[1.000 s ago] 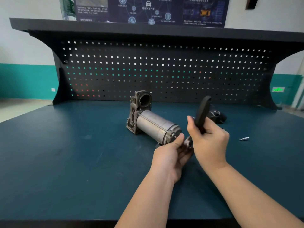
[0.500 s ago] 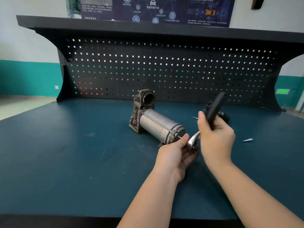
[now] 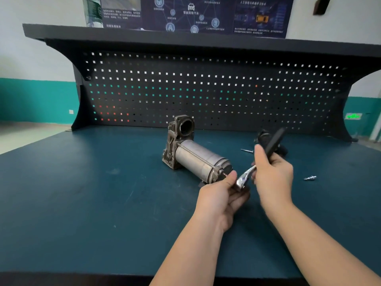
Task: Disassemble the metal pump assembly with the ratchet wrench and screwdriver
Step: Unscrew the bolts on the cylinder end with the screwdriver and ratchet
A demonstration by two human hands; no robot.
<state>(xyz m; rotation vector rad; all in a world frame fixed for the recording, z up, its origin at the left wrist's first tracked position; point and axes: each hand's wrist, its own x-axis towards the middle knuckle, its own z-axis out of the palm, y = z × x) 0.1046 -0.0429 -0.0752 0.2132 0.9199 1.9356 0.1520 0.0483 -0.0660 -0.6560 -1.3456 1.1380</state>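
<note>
The metal pump assembly (image 3: 193, 155), a grey cylinder with a ribbed cast housing at its far end, lies on its side in the middle of the bench. My right hand (image 3: 272, 174) grips the black handle of the ratchet wrench (image 3: 272, 143), which tilts up to the right. The wrench's shiny head (image 3: 243, 178) sits at the near end of the cylinder. My left hand (image 3: 220, 195) holds that head between thumb and fingers, right beside the cylinder's end cap.
A loose bolt (image 3: 309, 178) lies right of my right hand, and a thin screw (image 3: 246, 150) lies behind it. A dark part (image 3: 268, 139) rests at the back, half hidden by the wrench handle. The black pegboard (image 3: 206, 89) closes off the dark blue bench (image 3: 82, 193).
My right hand has swung the wrench handle to the right, from nearly upright to a slanted tilt. My left hand has stayed on the wrench head. The pump has not moved.
</note>
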